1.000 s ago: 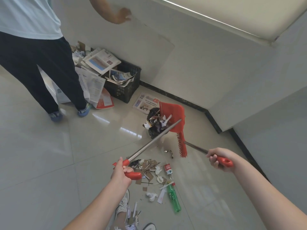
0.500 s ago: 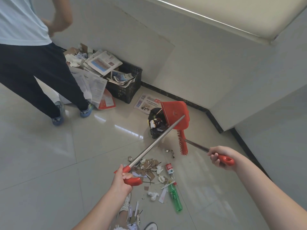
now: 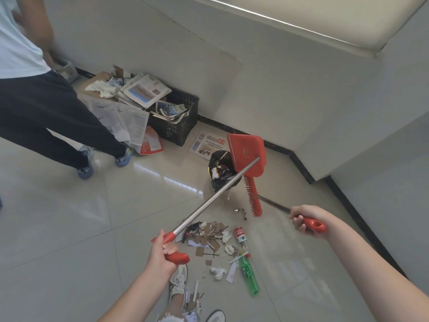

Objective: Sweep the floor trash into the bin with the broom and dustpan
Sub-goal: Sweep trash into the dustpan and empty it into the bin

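Observation:
My left hand (image 3: 163, 251) grips the red handle of a long metal pole that ends in the red dustpan (image 3: 247, 152). The dustpan is raised and tipped over the small black bin (image 3: 220, 173), which holds trash. My right hand (image 3: 301, 217) grips the red handle of the broom; its red brush head (image 3: 253, 197) hangs just right of the bin, off the floor. A pile of floor trash (image 3: 213, 235) lies between my hands: cardboard bits, crumpled paper, black ties, a small red can (image 3: 239, 234) and a green plastic bottle (image 3: 248, 274).
Another person (image 3: 46, 108) stands at the left. A black crate (image 3: 176, 122) stuffed with newspapers sits against the wall, with loose papers around it and a leaflet (image 3: 206, 144) on the floor. A dark baseboard runs along the wall at right. My shoes (image 3: 178, 287) are below.
The dustpan has tipped up further over the bin and shifted slightly right. The other person has stepped left and lowered an arm.

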{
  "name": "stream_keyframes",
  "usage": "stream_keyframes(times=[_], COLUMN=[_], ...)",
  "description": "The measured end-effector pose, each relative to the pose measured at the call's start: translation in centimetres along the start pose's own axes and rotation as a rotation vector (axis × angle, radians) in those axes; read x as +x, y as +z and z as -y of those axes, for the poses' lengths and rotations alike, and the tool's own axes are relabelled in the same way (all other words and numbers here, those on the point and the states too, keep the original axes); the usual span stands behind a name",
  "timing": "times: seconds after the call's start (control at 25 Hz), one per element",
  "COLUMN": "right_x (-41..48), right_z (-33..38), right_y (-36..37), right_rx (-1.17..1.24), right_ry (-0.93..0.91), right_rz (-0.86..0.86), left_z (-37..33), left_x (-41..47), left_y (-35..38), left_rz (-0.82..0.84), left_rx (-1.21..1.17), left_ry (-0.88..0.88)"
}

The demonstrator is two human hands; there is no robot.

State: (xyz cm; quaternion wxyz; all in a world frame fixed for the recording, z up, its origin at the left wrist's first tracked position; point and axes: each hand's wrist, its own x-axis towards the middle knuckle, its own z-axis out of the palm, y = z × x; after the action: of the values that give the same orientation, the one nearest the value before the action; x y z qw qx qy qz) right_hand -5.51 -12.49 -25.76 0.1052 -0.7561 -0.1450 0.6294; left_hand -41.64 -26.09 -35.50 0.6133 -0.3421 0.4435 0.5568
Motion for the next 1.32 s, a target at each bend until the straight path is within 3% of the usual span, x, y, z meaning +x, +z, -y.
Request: stream_keyframes(times=[0.36, 0.68, 0.96, 1.12, 1.32], right_x=[1.0, 1.7, 1.8, 1.3, 0.1], right_z=[-1.2, -1.8, -2.1, -2.6, -3.7], right_y=[0.9, 0.9, 0.7, 0.1, -3.1], right_rx=[-0.044, -0.042, -0.044, -0.042, -0.019], right_ry=[0.049, 0.072, 0.053, 0.019, -0.021], right_rz=[0.034, 0.026, 0.009, 0.0, -0.023], left_z=[0.3, 2.8, 1.3, -0.9, -6.3], left_x=[0.7, 3.6, 3.1, 1.3, -4.3], left_y=[-3.3, -2.8, -1.2, -0.8, 3.3], left_rz=[-0.04, -0.058, 0.006, 0.1, 0.293], left_rx=[-0.086, 0.121, 0.148, 0.332, 0.768], left_ry=[-0.024, 0.015, 0.048, 0.18, 0.45])
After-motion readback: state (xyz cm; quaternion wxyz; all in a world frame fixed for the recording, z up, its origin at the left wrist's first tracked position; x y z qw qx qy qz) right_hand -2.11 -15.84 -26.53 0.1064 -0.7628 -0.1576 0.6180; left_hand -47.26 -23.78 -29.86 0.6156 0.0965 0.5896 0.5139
